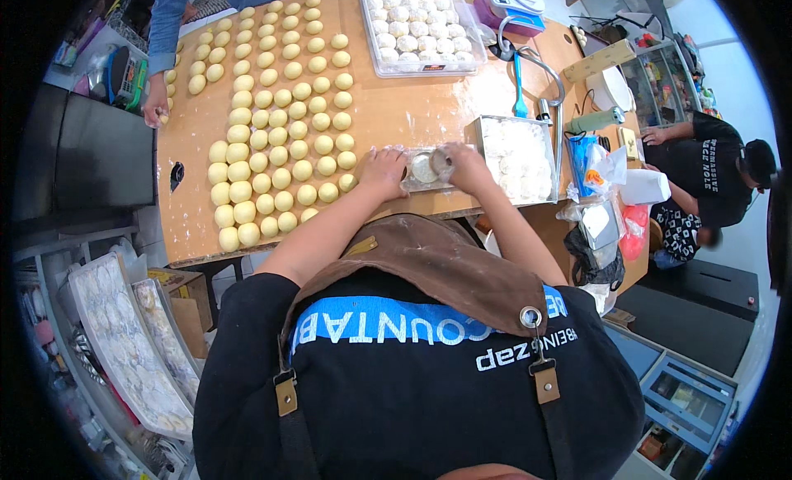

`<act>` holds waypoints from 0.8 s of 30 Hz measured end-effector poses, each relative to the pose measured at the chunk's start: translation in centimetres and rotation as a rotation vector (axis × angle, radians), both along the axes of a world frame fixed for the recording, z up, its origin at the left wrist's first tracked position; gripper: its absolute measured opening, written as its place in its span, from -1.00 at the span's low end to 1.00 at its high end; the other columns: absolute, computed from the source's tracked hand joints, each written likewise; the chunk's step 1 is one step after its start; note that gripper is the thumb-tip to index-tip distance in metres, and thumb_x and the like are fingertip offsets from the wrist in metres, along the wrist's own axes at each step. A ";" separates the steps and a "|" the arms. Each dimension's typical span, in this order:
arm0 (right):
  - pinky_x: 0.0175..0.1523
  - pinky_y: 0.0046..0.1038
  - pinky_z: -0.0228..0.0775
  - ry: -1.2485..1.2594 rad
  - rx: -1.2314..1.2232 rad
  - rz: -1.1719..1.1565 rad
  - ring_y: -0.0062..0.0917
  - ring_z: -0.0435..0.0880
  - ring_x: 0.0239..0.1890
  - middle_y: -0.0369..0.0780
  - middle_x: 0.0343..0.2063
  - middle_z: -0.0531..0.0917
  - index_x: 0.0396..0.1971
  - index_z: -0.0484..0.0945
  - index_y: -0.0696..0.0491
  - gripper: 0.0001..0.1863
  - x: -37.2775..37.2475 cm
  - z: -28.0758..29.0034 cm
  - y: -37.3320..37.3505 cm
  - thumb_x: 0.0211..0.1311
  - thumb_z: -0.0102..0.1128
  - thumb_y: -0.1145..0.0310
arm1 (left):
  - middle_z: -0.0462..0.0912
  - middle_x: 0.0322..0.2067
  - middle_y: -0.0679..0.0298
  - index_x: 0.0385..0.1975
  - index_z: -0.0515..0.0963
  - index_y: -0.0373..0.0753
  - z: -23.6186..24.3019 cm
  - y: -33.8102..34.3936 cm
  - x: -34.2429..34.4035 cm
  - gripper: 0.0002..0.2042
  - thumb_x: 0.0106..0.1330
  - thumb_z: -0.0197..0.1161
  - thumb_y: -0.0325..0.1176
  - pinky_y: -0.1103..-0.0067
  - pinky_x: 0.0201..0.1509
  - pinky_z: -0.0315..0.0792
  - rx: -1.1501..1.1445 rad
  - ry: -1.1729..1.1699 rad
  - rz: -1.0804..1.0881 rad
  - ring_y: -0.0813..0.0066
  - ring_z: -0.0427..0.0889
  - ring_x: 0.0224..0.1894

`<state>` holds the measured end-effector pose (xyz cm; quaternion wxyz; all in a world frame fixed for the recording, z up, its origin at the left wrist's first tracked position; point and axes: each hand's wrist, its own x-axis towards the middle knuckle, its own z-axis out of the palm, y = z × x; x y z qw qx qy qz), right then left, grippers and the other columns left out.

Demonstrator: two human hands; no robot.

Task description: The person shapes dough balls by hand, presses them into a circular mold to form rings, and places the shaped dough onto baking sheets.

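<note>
Close in front of me on the wooden table lies a small flat rectangular mould with a round hollow, whitish with flour. My left hand grips its left end, fingers along the far side and thumb at the near side. In my right hand is a round brownish piece, held tilted at the right of the hollow; its exact kind is unclear. Rows of pale yellow dough balls cover the table to the left. Just right of my right hand stands a square box filled with white floured pieces.
A clear plastic tray of white round pieces sits at the far side. A blue spatula and a rolled sheet lie right. At far left, another person's hand touches a dough ball. Two people are beyond the table's right.
</note>
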<state>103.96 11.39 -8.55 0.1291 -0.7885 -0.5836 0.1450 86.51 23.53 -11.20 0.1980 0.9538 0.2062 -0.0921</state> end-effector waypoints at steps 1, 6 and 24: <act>0.06 -0.28 0.36 0.000 0.000 0.004 -0.17 0.54 -0.08 -0.03 -0.13 0.55 -0.14 0.51 0.13 -0.57 -0.6 -0.1 0.3 -0.15 0.23 0.43 | 0.30 0.18 0.18 0.14 0.28 -0.16 -0.3 -0.2 -0.2 -0.17 -0.18 0.46 0.01 0.20 0.35 0.04 0.005 -0.014 0.009 0.24 0.21 0.27; -0.04 -0.23 0.40 -0.077 -0.208 0.071 -0.18 0.55 -0.13 -0.03 -0.24 0.56 -0.22 0.50 0.13 -0.63 -2.8 0.6 1.8 -0.18 0.12 0.54 | 0.25 0.22 0.19 0.16 0.25 -0.16 -1.2 0.0 -0.3 -0.15 -0.19 0.47 -0.02 0.16 0.36 0.00 0.001 -0.033 0.011 0.24 0.16 0.30; -0.10 -0.23 0.45 -0.115 -0.228 0.150 -0.17 0.54 -0.11 -0.05 -0.23 0.51 -0.23 0.52 0.09 -0.65 -3.3 -1.5 1.9 -0.13 0.09 0.60 | 0.34 0.16 0.17 0.15 0.27 -0.14 -0.7 -0.3 -0.4 -0.17 -0.19 0.46 -0.02 0.18 0.35 0.04 0.029 -0.058 0.025 0.22 0.21 0.27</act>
